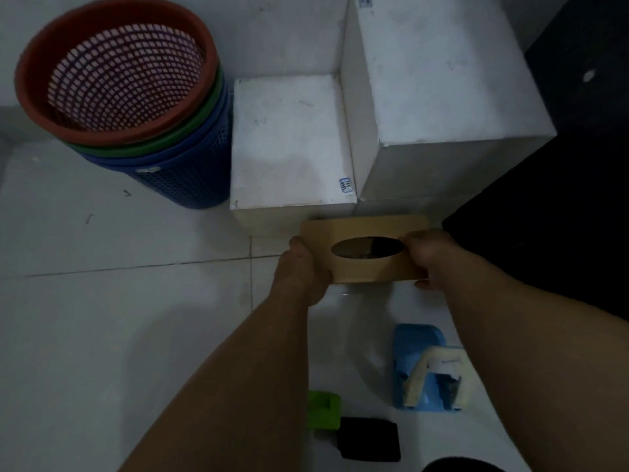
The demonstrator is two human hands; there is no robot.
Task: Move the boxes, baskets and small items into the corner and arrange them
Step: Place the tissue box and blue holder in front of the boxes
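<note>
Brown box (364, 267), just in front of the white boxes (289, 141).
The left hand (306, 267) and right hand (429, 257) each grip one end; keep it level, set it down snug against them.

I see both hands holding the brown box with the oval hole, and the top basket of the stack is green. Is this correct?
Not fully. In the head view the top basket is red; the green basket sits under it. The left hand and right hand do hold the brown box.
</note>
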